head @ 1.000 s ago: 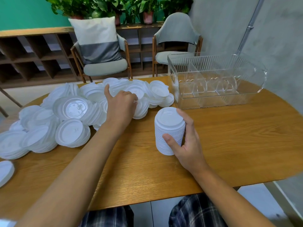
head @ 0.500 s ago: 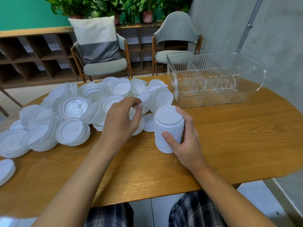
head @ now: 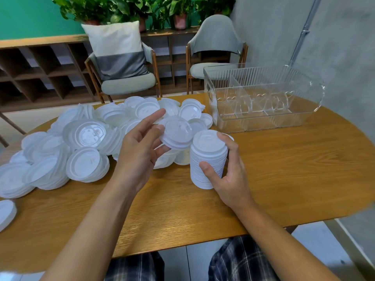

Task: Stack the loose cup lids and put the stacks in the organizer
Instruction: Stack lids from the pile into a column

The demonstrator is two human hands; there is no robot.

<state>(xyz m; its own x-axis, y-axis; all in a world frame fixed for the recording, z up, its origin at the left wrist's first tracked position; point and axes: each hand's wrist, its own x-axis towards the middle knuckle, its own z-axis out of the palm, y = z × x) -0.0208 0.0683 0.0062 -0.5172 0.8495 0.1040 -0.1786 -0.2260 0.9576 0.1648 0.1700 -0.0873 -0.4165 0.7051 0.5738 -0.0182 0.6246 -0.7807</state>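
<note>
A tall stack of white cup lids point(head: 207, 157) stands on the wooden table point(head: 284, 169), and my right hand point(head: 229, 175) grips its side with thumb in front and fingers behind. My left hand point(head: 142, 147) holds a small bunch of lids point(head: 177, 134) tilted in the air, just left of the stack's top. A big heap of loose white lids point(head: 85, 151) covers the table's left half. The clear plastic organizer point(head: 261, 98) with dividers sits at the back right, with no lids inside.
A lone lid point(head: 6, 213) lies near the table's left front edge. Two chairs point(head: 125, 78) and a low wooden shelf with plants stand behind the table. A grey wall runs along the right. Bare tabletop lies in front of and right of the stack.
My left hand pulled a few lids out of the heap, lifted them and carried them right, up to the top of the stack. My right hand kept its hold on the stack.
</note>
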